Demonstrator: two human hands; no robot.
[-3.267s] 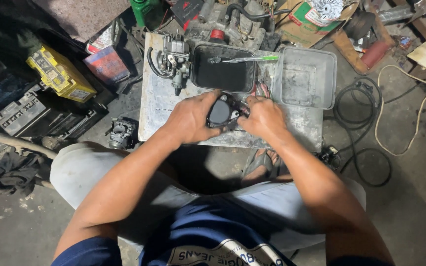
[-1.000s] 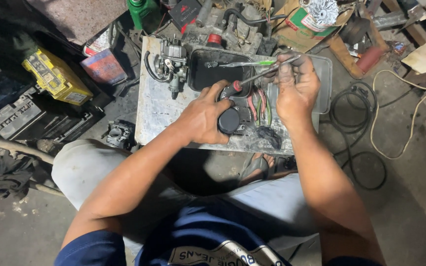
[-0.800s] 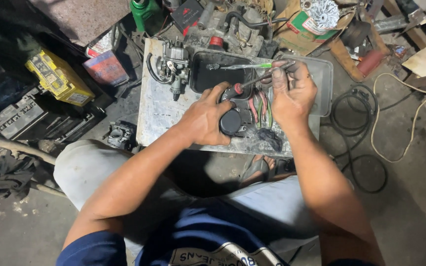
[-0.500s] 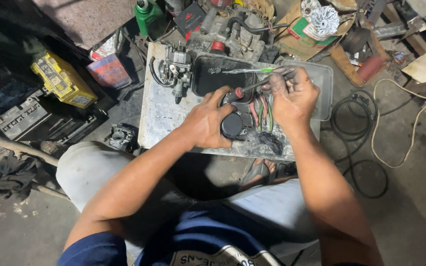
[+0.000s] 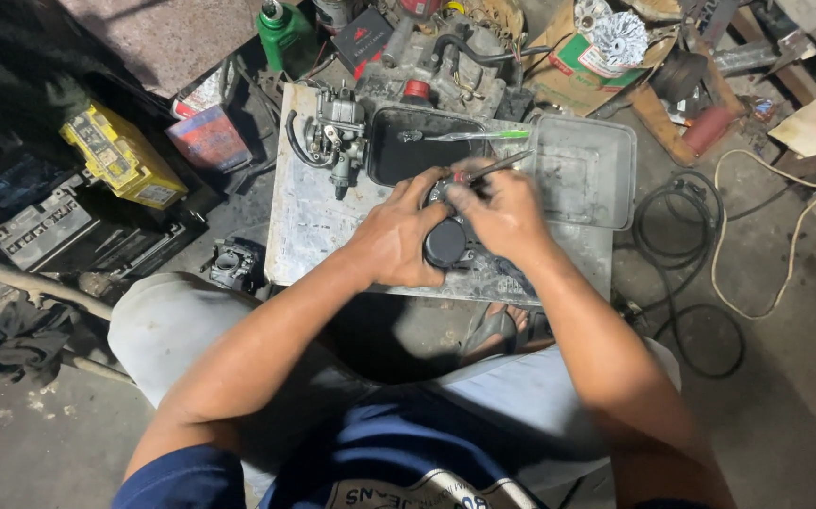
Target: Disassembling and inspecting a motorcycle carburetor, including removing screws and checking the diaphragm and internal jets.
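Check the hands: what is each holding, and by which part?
Left hand grips the round black part by its left side. Right hand holds a thin metal tool by its lower end, tip angled up-right.

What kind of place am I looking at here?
Most likely a small engine or motorcycle repair shop, worked at floor level: a carburetor on the low metal bench, an engine block behind it, and vehicle batteries to the left.

Dim overhead light, deep shadow at left, sharp centre, slight edge distortion.
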